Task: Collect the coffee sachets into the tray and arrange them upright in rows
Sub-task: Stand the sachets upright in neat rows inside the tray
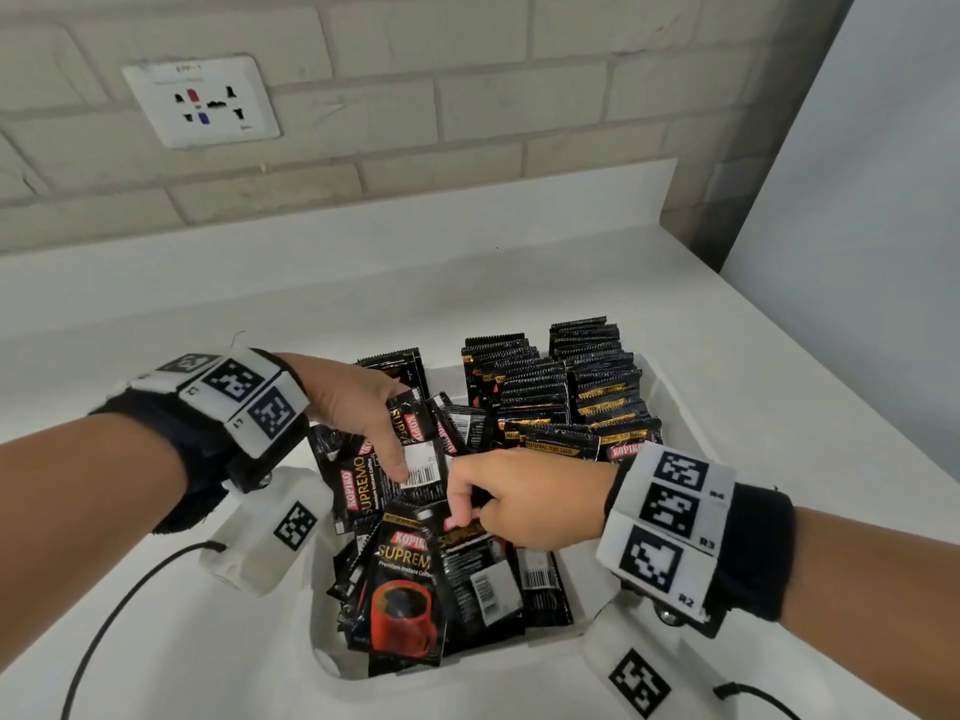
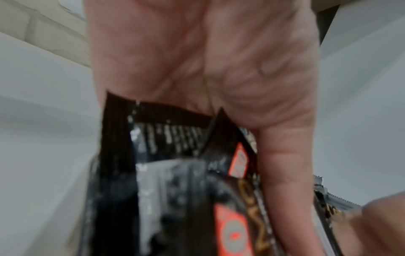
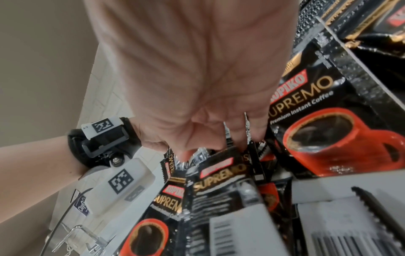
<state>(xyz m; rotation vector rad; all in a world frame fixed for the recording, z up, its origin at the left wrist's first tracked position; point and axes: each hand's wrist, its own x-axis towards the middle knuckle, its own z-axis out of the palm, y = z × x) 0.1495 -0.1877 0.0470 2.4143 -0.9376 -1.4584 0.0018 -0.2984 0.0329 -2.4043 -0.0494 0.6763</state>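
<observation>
A white tray (image 1: 670, 407) stands on a white counter and holds black Kopiko Supremo coffee sachets. Rows of upright sachets (image 1: 571, 402) fill its back right part. A loose heap of sachets (image 1: 405, 589) lies in the front left part. My left hand (image 1: 387, 439) grips a bunch of sachets (image 2: 175, 155) above the heap, its thumb on a barcode side. Just to the right of it, my right hand (image 1: 465, 511) pinches the top edge of one sachet (image 3: 219, 181) in the heap. The fingertips of my left hand are hidden behind the sachets.
A brick wall with a white power socket (image 1: 200, 101) rises behind the counter. A grey panel (image 1: 857, 252) stands at the right, past the counter's edge. A black cable (image 1: 119, 610) runs from my left wrist across the counter's near left.
</observation>
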